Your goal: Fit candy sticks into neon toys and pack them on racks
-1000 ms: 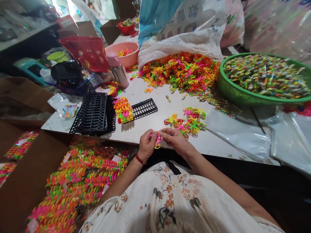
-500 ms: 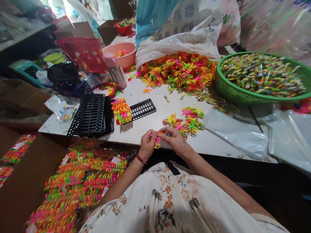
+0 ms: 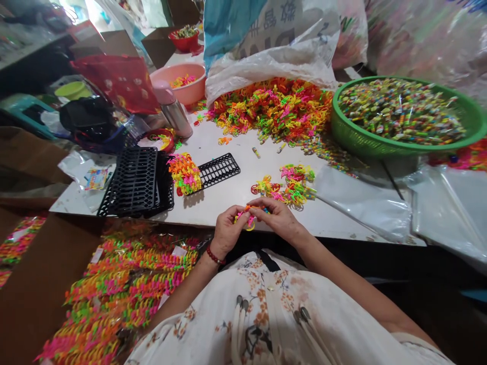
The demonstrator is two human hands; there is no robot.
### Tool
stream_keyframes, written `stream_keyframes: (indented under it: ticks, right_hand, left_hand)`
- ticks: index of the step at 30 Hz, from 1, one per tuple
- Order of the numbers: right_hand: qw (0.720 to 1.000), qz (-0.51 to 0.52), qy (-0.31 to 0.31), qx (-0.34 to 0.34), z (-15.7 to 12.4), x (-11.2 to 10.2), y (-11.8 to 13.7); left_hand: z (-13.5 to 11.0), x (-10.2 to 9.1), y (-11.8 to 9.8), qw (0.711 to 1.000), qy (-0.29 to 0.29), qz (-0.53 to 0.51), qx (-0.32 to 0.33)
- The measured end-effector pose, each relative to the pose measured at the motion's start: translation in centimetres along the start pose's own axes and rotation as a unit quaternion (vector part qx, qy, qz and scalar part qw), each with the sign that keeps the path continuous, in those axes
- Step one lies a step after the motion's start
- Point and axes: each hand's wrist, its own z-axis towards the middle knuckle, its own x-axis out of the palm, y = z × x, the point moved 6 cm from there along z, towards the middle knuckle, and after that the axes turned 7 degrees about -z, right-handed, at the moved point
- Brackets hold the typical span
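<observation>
At the table's front edge, my left hand (image 3: pixel 227 230) and my right hand (image 3: pixel 280 221) meet, both closed with fingertips pinched. Between them are small plastic toy pieces (image 3: pixel 249 222) in pink, yellow and orange; a yellow ring hangs below. A bit of blue shows by the right fingers, too small to name. Just beyond my hands lies a small heap of similar loose pieces (image 3: pixel 299 185). Farther left rests a black plastic rack (image 3: pixel 220 170), its left end covered by rows of bright pieces (image 3: pixel 184 174). My fingers partly hide what they hold.
Stacked black racks (image 3: pixel 131 180) stand at left beside a steel flask (image 3: pixel 175 114). A large bright pile (image 3: pixel 274 109) spills from a white sack (image 3: pixel 274 66). At right are a green basket (image 3: pixel 403 144) of small wrapped tubes and clear bags (image 3: pixel 365 203). A carton below holds packed pieces (image 3: pixel 125 284).
The fingers of both hands have shifted slightly around the pink and yellow pieces, drawing closer together. The whole view has moved a little; things on the table appear unmoved.
</observation>
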Motion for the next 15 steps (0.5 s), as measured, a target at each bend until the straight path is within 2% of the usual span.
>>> stream_keyframes:
  ticks: [4, 7, 11, 15]
  right_hand:
    - [0.997, -0.065, 0.003, -0.052, -0.1, -0.4, 1.0]
    - [0.995, -0.08, 0.006, -0.06, -0.3, -0.6, 1.6]
    - [0.998, -0.059, 0.028, -0.022, -0.5, -0.3, 1.5]
    - [0.997, 0.016, 0.049, 0.051, -0.8, 0.1, 0.8]
  left_hand:
    - [0.0, 0.1, 0.0, 0.999, 0.036, -0.016, -0.013]
    - [-0.3, 0.2, -0.1, 0.998, 0.051, -0.033, -0.024]
    - [-0.5, 0.2, -0.1, 0.998, 0.047, -0.026, -0.021]
    - [-0.6, 0.1, -0.5, 0.997, 0.059, 0.03, 0.032]
